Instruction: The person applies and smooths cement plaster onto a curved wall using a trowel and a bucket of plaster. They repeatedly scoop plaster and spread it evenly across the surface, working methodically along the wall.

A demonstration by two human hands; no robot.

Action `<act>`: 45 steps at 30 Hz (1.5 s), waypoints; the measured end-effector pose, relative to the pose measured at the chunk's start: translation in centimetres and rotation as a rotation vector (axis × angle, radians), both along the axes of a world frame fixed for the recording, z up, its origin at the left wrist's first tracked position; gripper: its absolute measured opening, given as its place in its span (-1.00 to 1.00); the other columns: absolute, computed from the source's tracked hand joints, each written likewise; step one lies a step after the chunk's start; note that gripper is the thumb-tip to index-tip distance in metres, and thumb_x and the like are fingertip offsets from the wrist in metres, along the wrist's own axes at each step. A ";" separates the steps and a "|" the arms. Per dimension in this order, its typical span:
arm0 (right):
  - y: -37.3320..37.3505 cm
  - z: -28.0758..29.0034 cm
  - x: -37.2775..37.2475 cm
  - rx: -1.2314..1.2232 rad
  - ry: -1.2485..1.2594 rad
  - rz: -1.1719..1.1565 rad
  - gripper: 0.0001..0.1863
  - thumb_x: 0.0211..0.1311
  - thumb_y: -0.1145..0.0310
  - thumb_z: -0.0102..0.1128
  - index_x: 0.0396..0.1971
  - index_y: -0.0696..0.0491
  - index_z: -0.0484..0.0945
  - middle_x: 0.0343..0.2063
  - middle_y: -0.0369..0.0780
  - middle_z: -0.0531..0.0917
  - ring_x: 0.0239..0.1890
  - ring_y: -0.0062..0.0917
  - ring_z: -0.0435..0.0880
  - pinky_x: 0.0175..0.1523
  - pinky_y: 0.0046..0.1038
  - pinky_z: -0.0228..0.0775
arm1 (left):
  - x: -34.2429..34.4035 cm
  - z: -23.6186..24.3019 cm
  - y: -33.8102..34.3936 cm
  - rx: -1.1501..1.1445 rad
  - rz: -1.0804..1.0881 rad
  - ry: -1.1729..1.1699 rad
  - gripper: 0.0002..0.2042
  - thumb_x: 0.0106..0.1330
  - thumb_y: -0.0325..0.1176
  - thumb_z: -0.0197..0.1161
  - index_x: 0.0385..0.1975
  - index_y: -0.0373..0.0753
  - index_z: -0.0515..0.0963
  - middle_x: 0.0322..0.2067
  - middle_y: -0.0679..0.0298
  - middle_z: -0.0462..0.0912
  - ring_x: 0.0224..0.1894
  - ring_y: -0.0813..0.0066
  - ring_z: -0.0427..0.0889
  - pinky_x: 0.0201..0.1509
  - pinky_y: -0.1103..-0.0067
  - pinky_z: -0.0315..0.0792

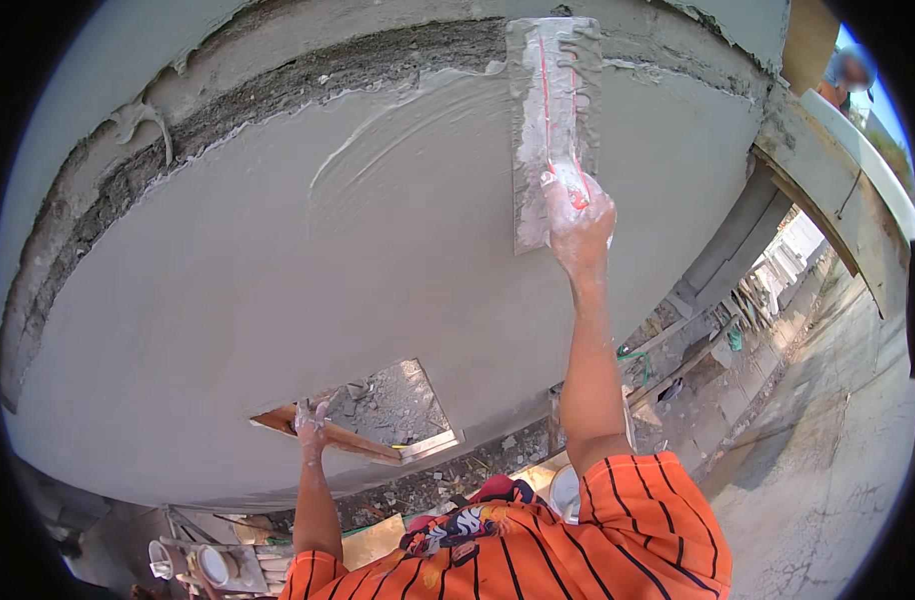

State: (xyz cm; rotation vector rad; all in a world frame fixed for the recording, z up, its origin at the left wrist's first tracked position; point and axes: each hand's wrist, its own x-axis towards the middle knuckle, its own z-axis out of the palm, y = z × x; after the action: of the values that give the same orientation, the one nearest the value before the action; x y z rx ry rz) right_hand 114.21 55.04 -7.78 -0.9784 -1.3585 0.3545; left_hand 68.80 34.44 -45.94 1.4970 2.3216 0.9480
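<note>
My right hand, smeared with white plaster, is closed round the handle of a long rectangular plastering trowel. Its blade lies along the grey plastered wall, with the far end over the rough band at the top. Wet plaster clings to the blade's back and edges. Lower down, my left hand grips the wooden frame at the left side of a small opening in the wall; some of its fingers are hidden. Curved trowel marks show in the plaster left of the blade.
Rubble shows through the opening. White buckets stand at lower left, and another bucket is beside my body. Timber and debris lie at right, by a concrete surface. Another person is at upper right.
</note>
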 end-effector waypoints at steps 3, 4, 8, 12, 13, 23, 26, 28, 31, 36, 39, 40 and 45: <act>4.5 -0.1 5.8 0.052 0.016 -0.213 -0.72 0.16 0.25 0.21 -0.35 0.20 0.54 -0.52 -0.23 0.55 -0.45 -0.60 0.46 -0.29 -0.48 0.34 | 1.3 2.1 0.2 -0.066 0.140 -0.040 -0.38 0.26 0.02 0.13 0.10 -0.44 0.34 0.07 -0.19 0.41 0.17 -0.14 0.31 0.25 0.22 0.17; 5.7 -0.1 7.3 0.073 0.057 -0.255 -0.70 0.16 0.23 0.21 -0.31 0.19 0.53 -0.50 -0.22 0.56 -0.41 -0.59 0.47 -0.26 -0.48 0.34 | 1.2 1.8 0.3 0.013 0.137 0.016 -0.41 0.25 0.00 0.14 0.06 -0.43 0.36 0.00 -0.16 0.46 0.09 -0.12 0.38 0.17 0.22 0.23; 10.9 -1.1 15.2 -0.018 0.238 -0.367 -0.63 0.19 0.14 0.20 -0.18 0.14 0.49 -0.44 -0.24 0.56 -0.39 -0.56 0.49 -0.24 -0.50 0.35 | 0.6 1.7 0.5 0.107 0.084 0.024 -0.50 0.22 -0.06 0.20 -0.04 -0.39 0.41 -0.16 -0.06 0.57 -0.08 -0.05 0.53 -0.01 0.25 0.36; 15.5 -8.1 23.3 -0.244 0.678 -0.145 -0.62 0.21 0.10 0.15 -0.07 0.01 0.48 -0.58 -0.32 0.41 -0.68 -0.65 0.35 -0.62 -0.53 0.23 | 0.2 1.7 1.5 0.059 0.114 -0.017 -0.48 0.20 -0.04 0.23 -0.05 -0.40 0.44 -0.16 -0.07 0.58 -0.05 -0.04 0.52 0.02 0.27 0.36; 16.0 -9.8 23.7 -0.240 0.769 -0.077 -0.63 0.22 0.10 0.13 -0.05 -0.03 0.48 -0.62 -0.36 0.35 -0.73 -0.69 0.29 -0.67 -0.55 0.18 | 0.2 2.0 1.5 0.033 0.099 -0.068 -0.45 0.20 -0.02 0.22 -0.03 -0.42 0.43 -0.11 -0.10 0.55 -0.01 -0.08 0.48 0.06 0.25 0.33; -3.9 -4.7 -7.9 -0.092 0.708 0.414 -0.59 0.34 0.34 -0.06 0.14 0.18 0.35 -0.51 -0.33 0.46 -0.75 -0.81 0.21 -0.74 -0.70 0.09 | 1.9 4.5 0.8 0.019 0.143 0.029 -0.36 0.14 0.11 0.23 0.00 -0.39 0.46 -0.06 -0.08 0.54 0.04 -0.05 0.46 0.14 0.23 0.31; -8.7 -3.1 -16.1 -0.056 0.575 0.518 -0.58 0.34 0.35 -0.05 0.16 0.17 0.33 -0.51 -0.34 0.50 -0.77 -0.81 0.24 -0.75 -0.67 0.17 | 1.7 4.5 0.4 0.070 0.120 0.081 -0.35 0.12 0.14 0.23 0.00 -0.36 0.47 -0.05 -0.06 0.54 0.06 -0.03 0.44 0.16 0.23 0.29; -10.5 -2.5 -21.3 0.056 0.511 0.537 -0.56 0.32 0.36 0.00 0.14 0.23 0.32 -0.48 -0.28 0.54 -0.75 -0.83 0.27 -0.73 -0.70 0.17 | 0.6 2.1 0.6 0.061 0.135 0.131 -0.36 0.12 0.14 0.23 0.00 -0.33 0.48 -0.05 -0.05 0.53 0.07 -0.04 0.43 0.17 0.22 0.28; -13.5 -1.7 -27.9 0.182 0.367 0.457 -0.49 0.28 0.33 0.08 0.15 0.28 0.29 -0.30 -0.14 0.59 -0.43 -0.67 0.52 -0.34 -0.60 0.41 | 0.8 2.8 0.7 0.087 0.078 0.087 -0.38 0.14 0.13 0.21 0.00 -0.32 0.49 -0.02 -0.05 0.52 0.09 -0.04 0.42 0.19 0.21 0.26; -18.9 0.2 -37.4 0.200 0.333 0.621 -0.44 0.26 0.29 0.12 0.15 0.33 0.28 -0.12 -0.03 0.58 -0.09 -0.49 0.54 0.02 -0.46 0.38 | -4.2 -5.1 1.9 0.026 -0.069 0.247 -0.37 0.21 0.16 0.09 0.04 -0.30 0.47 0.05 -0.05 0.48 0.15 0.00 0.37 0.23 0.21 0.22; -20.4 -0.3 -38.1 0.215 0.331 0.650 -0.42 0.26 0.26 0.11 0.16 0.32 0.27 -0.16 -0.05 0.60 -0.17 -0.56 0.55 -0.04 -0.52 0.39 | -4.8 -5.6 1.6 -0.158 -0.084 0.429 -0.36 0.27 0.21 -0.04 0.07 -0.26 0.45 0.11 0.00 0.44 0.23 0.05 0.30 0.27 0.22 0.18; -20.0 -0.6 -37.4 0.231 0.329 0.619 -0.41 0.27 0.25 0.11 0.17 0.32 0.26 -0.18 -0.06 0.60 -0.20 -0.60 0.55 -0.06 -0.54 0.39 | -4.0 -4.6 1.8 -0.149 -0.096 0.340 -0.35 0.28 0.23 -0.08 0.08 -0.24 0.44 0.13 0.02 0.42 0.25 0.07 0.28 0.28 0.22 0.17; -18.0 1.5 -33.8 0.020 0.499 0.508 -0.39 0.26 0.30 0.06 0.23 0.31 0.17 -0.41 -0.20 0.61 -0.61 -0.72 0.43 -0.45 -0.56 0.35 | -0.7 2.1 0.7 -0.158 -0.013 0.080 -0.35 0.31 0.25 -0.17 0.11 -0.21 0.43 0.16 0.06 0.40 0.29 0.12 0.23 0.32 0.22 0.10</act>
State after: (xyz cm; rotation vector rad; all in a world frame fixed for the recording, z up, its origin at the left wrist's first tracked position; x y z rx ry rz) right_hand 80.39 37.05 -6.28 -0.4649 -1.1258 0.9019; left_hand 68.11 35.12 -43.86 1.5099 2.3761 0.6950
